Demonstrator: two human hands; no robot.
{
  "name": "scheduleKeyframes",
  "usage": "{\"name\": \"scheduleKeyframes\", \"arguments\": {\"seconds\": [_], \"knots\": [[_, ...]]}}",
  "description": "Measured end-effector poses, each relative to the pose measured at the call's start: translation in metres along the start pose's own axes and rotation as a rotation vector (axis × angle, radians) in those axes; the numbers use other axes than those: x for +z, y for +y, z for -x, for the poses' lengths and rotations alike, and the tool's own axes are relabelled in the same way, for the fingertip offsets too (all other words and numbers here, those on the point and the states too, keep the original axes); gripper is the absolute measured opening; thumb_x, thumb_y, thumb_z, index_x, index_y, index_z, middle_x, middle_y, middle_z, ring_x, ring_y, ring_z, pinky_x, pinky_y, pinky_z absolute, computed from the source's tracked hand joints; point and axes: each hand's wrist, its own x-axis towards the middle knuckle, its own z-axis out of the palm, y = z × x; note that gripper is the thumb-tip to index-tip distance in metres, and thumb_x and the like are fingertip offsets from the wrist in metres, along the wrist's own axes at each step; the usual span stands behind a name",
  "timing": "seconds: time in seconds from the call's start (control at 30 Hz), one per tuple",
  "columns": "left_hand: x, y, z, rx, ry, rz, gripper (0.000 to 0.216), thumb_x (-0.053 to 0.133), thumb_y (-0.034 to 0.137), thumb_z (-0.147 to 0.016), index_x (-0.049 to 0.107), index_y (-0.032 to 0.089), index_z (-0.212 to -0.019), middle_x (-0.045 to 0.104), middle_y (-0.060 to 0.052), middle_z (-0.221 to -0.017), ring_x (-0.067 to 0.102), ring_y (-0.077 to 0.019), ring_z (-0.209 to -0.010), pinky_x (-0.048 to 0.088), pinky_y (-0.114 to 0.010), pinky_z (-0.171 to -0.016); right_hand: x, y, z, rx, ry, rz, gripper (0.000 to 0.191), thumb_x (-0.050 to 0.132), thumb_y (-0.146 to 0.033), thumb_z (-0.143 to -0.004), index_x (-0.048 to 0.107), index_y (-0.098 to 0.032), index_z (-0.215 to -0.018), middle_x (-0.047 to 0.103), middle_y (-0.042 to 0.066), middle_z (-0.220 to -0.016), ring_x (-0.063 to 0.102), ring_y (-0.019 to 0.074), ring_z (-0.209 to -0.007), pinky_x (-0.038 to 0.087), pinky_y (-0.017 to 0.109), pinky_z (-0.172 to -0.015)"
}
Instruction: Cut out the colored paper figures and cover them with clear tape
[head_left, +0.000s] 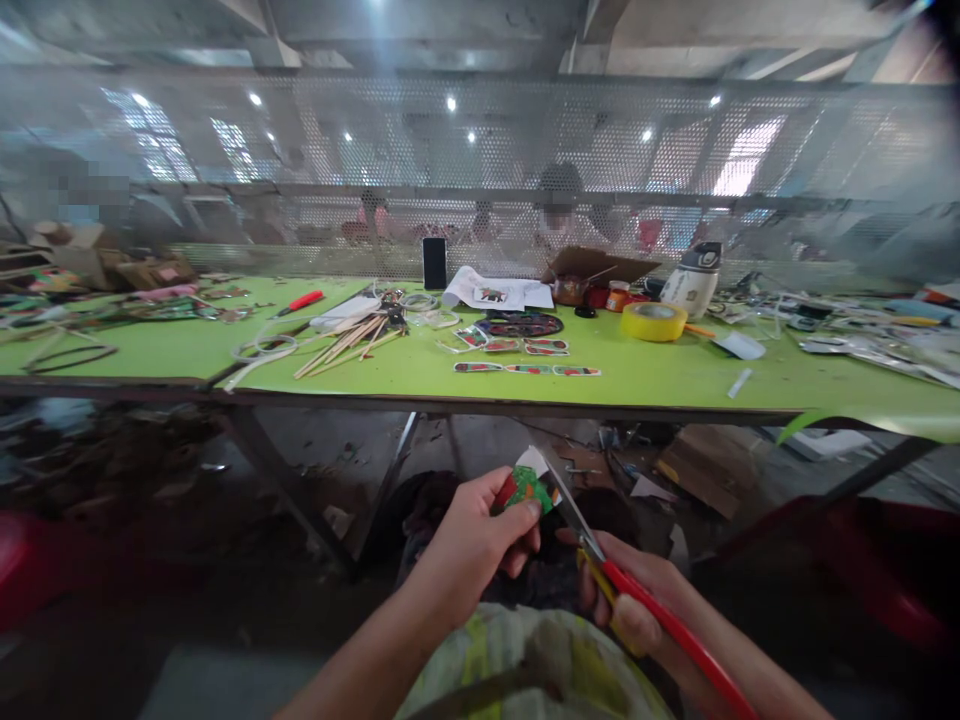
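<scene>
My left hand [480, 535] pinches a small printed paper cut-out [531, 488], green and red with a white edge, below the table's front edge. My right hand [637, 595] is closed round the red and yellow handles of a pair of scissors [592, 545]. The blades point up and left and meet the cut-out's right edge. Both hands are over my lap, which is covered with pale yellow-green cloth. On the green table [660, 385] above lie several finished cut-outs [525, 369] in a row.
On the table sit a roll of yellow tape [654, 321], thin wooden sticks [349, 345], white wire rings [259, 350], a red-handled tool [300, 302], a black phone [434, 263], printed sheets [495, 292], and a white bottle [694, 278]. A mesh screen rises behind; people sit beyond it.
</scene>
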Motion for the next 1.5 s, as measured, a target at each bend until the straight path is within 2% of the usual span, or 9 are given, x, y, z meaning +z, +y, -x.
{"name": "scheduleKeyframes", "arguments": {"seconds": [0.1, 0.23, 0.37, 0.5, 0.6, 0.8, 1.1, 1.5], "knots": [[-0.004, 0.003, 0.000, -0.014, -0.044, -0.095, 0.011, 0.061, 0.022, -0.077, 0.052, 0.015, -0.076, 0.052, 0.004, -0.058, 0.035, -0.0023, -0.040, 0.024, -0.015, -0.038, -0.006, -0.006, 0.002, 0.015, -0.020, 0.018, 0.070, 0.042, -0.072, -0.084, 0.055, -0.019, -0.128, 0.061, 0.005, -0.079, 0.056, 0.0162, -0.060, 0.046, 0.026, -0.054], [-0.009, 0.010, -0.002, -0.037, -0.082, -0.167, 0.015, 0.064, 0.023, -0.074, 0.053, 0.015, -0.082, 0.053, 0.004, -0.058, 0.035, -0.0033, -0.041, 0.025, -0.016, -0.038, -0.009, -0.022, 0.002, 0.014, -0.041, 0.041, 0.064, 0.050, -0.068, -0.083, 0.057, -0.020, -0.125, 0.060, 0.003, -0.079, 0.052, 0.0146, -0.061, 0.044, 0.024, -0.055], [-0.015, 0.018, -0.006, -0.087, -0.127, -0.219, 0.015, 0.069, 0.024, -0.071, 0.061, 0.012, -0.075, 0.055, 0.002, -0.057, 0.037, -0.0032, -0.041, 0.025, -0.016, -0.039, -0.010, -0.041, 0.002, -0.021, -0.096, 0.076, 0.059, 0.046, -0.065, -0.086, 0.061, -0.018, -0.118, 0.059, 0.003, -0.080, 0.051, 0.0152, -0.065, 0.044, 0.024, -0.060], [-0.019, 0.025, -0.012, -0.186, -0.155, -0.158, 0.012, 0.073, 0.021, -0.066, 0.068, 0.011, -0.068, 0.056, 0.000, -0.053, 0.036, -0.0025, -0.039, 0.023, -0.016, -0.037, -0.011, -0.050, 0.000, -0.016, -0.128, 0.066, 0.057, 0.047, -0.066, -0.085, 0.064, -0.018, -0.111, 0.059, 0.003, -0.083, 0.051, 0.0153, -0.067, 0.044, 0.023, -0.062], [-0.019, 0.028, -0.014, -0.235, -0.152, -0.115, 0.010, 0.074, 0.019, -0.064, 0.069, 0.010, -0.065, 0.056, 0.000, -0.051, 0.036, -0.0019, -0.037, 0.020, -0.016, -0.036, -0.011, -0.051, -0.001, 0.011, -0.143, 0.035, 0.059, 0.046, -0.068, -0.084, 0.064, -0.019, -0.110, 0.060, 0.004, -0.084, 0.053, 0.0157, -0.068, 0.046, 0.024, -0.062], [-0.015, 0.030, -0.013, -0.277, -0.141, -0.083, 0.011, 0.073, 0.015, -0.063, 0.065, 0.010, -0.057, 0.053, 0.002, -0.047, 0.034, -0.0007, -0.035, 0.017, -0.016, -0.035, -0.009, -0.050, -0.001, -0.025, -0.149, -0.033, 0.068, 0.047, -0.069, -0.083, 0.057, -0.020, -0.127, 0.062, 0.006, -0.091, 0.059, 0.0210, -0.079, 0.050, 0.028, -0.072], [-0.015, 0.027, -0.016, -0.284, -0.130, -0.084, 0.008, 0.072, 0.012, -0.062, 0.066, 0.010, -0.058, 0.056, 0.001, -0.047, 0.037, -0.0013, -0.034, 0.019, -0.015, -0.033, -0.006, -0.047, -0.002, -0.014, -0.118, -0.014, 0.059, 0.049, -0.063, -0.086, 0.058, -0.022, -0.127, 0.061, 0.004, -0.085, 0.054, 0.0162, -0.066, 0.047, 0.024, -0.062], [-0.017, 0.023, -0.019, -0.310, -0.132, -0.088, 0.007, 0.069, 0.012, -0.064, 0.065, 0.009, -0.060, 0.056, 0.001, -0.046, 0.038, -0.0015, -0.032, 0.020, -0.013, -0.031, -0.006, -0.050, -0.003, -0.028, -0.120, 0.004, 0.059, 0.048, -0.063, -0.086, 0.060, -0.020, -0.126, 0.061, 0.005, -0.082, 0.055, 0.0185, -0.067, 0.047, 0.027, -0.063]]}}
